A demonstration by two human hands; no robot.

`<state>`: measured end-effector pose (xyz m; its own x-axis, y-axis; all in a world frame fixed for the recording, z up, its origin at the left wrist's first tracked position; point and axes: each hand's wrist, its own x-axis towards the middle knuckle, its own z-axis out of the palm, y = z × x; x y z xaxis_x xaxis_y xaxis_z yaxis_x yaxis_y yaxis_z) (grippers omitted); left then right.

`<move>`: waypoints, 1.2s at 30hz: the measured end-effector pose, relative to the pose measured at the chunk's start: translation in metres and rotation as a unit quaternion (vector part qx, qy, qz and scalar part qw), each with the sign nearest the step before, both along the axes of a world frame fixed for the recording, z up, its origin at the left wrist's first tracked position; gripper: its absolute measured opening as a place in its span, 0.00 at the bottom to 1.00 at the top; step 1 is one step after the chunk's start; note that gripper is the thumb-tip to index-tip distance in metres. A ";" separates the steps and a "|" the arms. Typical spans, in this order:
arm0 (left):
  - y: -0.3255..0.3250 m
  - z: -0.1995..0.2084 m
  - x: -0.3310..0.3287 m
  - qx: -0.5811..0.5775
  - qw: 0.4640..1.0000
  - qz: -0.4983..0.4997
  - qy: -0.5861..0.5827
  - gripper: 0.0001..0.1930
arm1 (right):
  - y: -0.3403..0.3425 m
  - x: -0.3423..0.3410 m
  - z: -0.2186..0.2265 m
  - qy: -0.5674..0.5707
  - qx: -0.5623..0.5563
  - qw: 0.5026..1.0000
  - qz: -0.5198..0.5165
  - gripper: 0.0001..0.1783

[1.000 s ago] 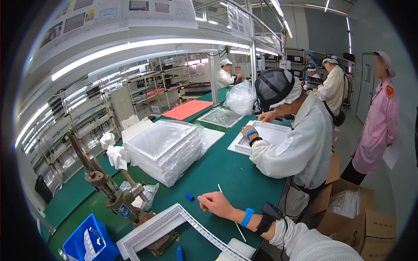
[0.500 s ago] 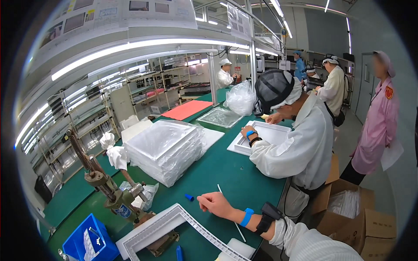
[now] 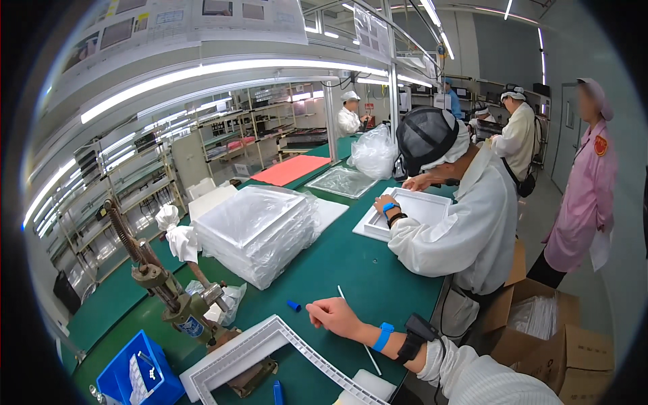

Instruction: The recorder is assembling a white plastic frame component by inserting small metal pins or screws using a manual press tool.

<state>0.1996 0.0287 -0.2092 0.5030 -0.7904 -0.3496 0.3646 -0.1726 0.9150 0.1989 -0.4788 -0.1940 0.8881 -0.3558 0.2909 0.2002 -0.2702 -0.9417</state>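
My right hand (image 3: 335, 318) rests above the green table with its fingers curled into a loose fist; I see nothing in it. A thin white rod (image 3: 370, 358) passes beneath the hand and wrist. Just left of the fingers lies a small blue cap (image 3: 293, 306). In front of the hand is a white rectangular frame (image 3: 233, 353) with a slotted inner edge, partly cut off by the lower border. A blue pen-like piece (image 3: 278, 393) lies inside the frame. At the frame's far left corner stands a hand press (image 3: 181, 312). My left hand is out of view.
A blue bin (image 3: 172, 388) with small white parts sits at the lower left. Plastic-wrapped white panels (image 3: 260, 233) are stacked beyond the press. On the right, a co-worker (image 3: 466, 216) handles a white tray (image 3: 422, 206). Cardboard boxes (image 3: 584, 354) stand beside the table.
My right hand and the things near it stay put. The co-worker's far hand has shifted slightly over the white tray.
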 end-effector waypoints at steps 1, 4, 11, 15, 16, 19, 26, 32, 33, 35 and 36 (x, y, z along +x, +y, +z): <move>-0.001 0.001 0.000 -0.008 1.000 -0.003 0.000 0.12 | -0.001 -0.001 0.000 -0.002 -0.001 1.000 0.000 0.22; -0.003 0.002 0.000 -0.005 1.000 -0.003 0.005 0.12 | -0.002 -0.002 -0.003 -0.009 0.001 1.000 -0.002 0.22; -0.013 0.024 -0.014 -0.003 0.999 0.034 0.003 0.07 | 0.009 0.005 0.005 -0.005 0.026 1.000 0.005 0.20; -0.024 0.031 -0.005 -0.026 0.999 0.017 -0.008 0.05 | 0.000 0.002 0.006 0.018 -0.007 0.999 -0.039 0.22; -0.028 0.039 -0.001 -0.037 0.998 0.010 -0.053 0.04 | -0.005 0.001 0.002 0.009 -0.006 0.999 -0.036 0.22; -0.018 0.052 0.002 -0.026 0.993 0.066 -0.099 0.07 | -0.002 0.001 0.004 0.021 0.007 1.000 -0.015 0.22; -0.041 0.110 0.027 0.056 0.942 0.189 -0.272 0.04 | 0.028 0.011 0.082 -0.024 0.030 0.997 0.061 0.24; -0.155 0.092 0.098 0.085 0.891 0.126 -0.427 0.10 | 0.069 0.077 0.171 -0.156 0.057 0.979 0.117 0.15; -0.173 0.090 0.103 0.099 0.877 0.134 -0.451 0.12 | 0.076 0.091 0.179 -0.185 0.084 0.974 0.096 0.13; -0.186 0.071 0.116 0.098 0.812 0.160 -0.553 0.13 | 0.096 0.115 0.189 -0.216 0.117 0.965 0.088 0.13; -0.188 0.063 0.121 0.101 0.810 0.163 -0.555 0.13 | 0.104 0.123 0.193 -0.204 0.131 0.967 0.080 0.15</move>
<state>0.3204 -0.1591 -0.1459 0.7659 -0.5359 0.3552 -0.6066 -0.4194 0.6754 0.3222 -0.3751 -0.0007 0.7677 -0.3318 0.5482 0.5899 0.0319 -0.8068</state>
